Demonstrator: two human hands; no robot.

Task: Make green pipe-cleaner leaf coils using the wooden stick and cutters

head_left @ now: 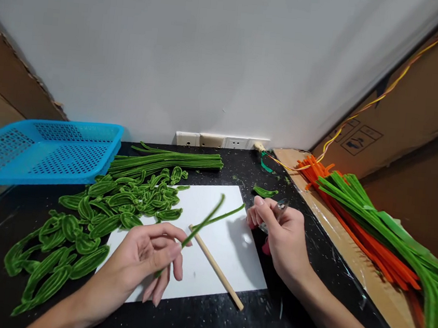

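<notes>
My left hand [154,261] is over the white paper, pinching a green pipe cleaner [207,217] between thumb and fingers. A second green strand [227,215] crosses behind it; I cannot tell whether the two are joined. Closed at the paper's right edge, my right hand [280,228] grips a metal tool with a red handle [281,208], mostly hidden by the fingers. Between the hands a wooden stick [218,269] lies slantwise on the white paper [247,271]. To the left is a heap of looped green pipe cleaner leaves [98,211]. One leaf shape [265,192] lies just beyond my right hand.
Straight green pipe cleaners [172,161] lie along the back. A blue basket [111,145] stands at the back left. Orange [370,248] and green bundles [388,229] rest on cardboard at the right. Wall sockets [238,143] and a twisted cord [382,97] are behind.
</notes>
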